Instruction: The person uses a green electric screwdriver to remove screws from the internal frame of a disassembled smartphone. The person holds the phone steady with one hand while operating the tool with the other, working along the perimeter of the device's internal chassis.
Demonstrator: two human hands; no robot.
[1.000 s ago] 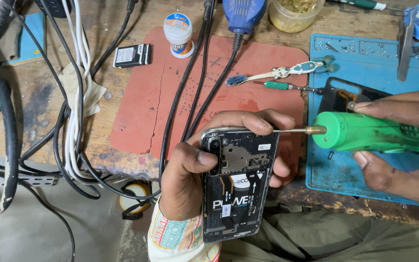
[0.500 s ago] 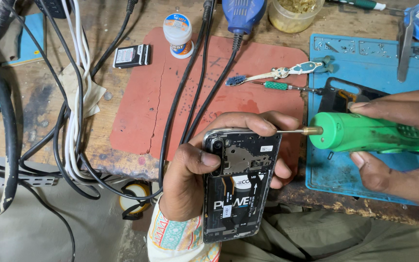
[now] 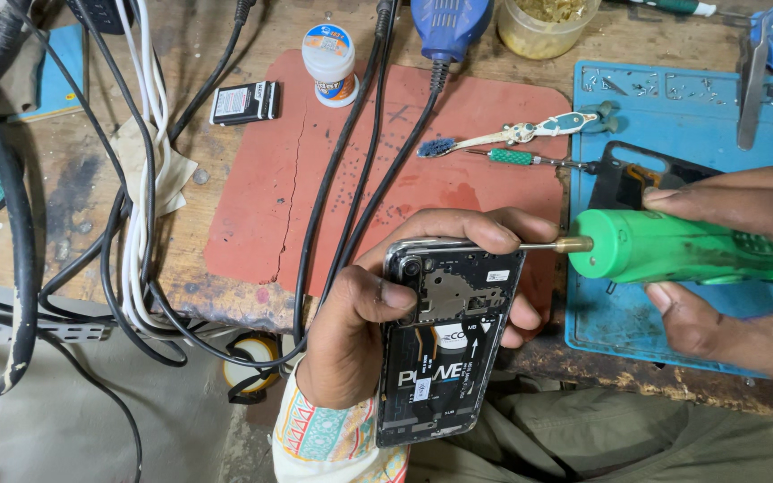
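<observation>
My left hand [image 3: 360,331] grips an opened black phone [image 3: 445,344] with its back cover off, so the metal shield and battery show. The thumb lies on its upper left part and the fingers wrap over the top edge. My right hand [image 3: 744,268] holds a green electric screwdriver [image 3: 682,248] lying sideways. Its brass-collared bit [image 3: 543,246] points left and reaches the phone's upper right edge, by my left fingertips. All of this is at the near edge of the wooden bench, above my lap.
A cracked red mat [image 3: 422,170] lies on the bench with black cables [image 3: 351,179] across it. A blue work mat [image 3: 646,179] carries a black phone cover [image 3: 637,174]. A toothbrush [image 3: 503,137], small green screwdriver [image 3: 521,158], white jar [image 3: 330,64] and small battery [image 3: 243,102] lie about.
The phone has tilted slightly in my left hand and the screwdriver has shifted a little. The bit stays at the phone's upper right edge.
</observation>
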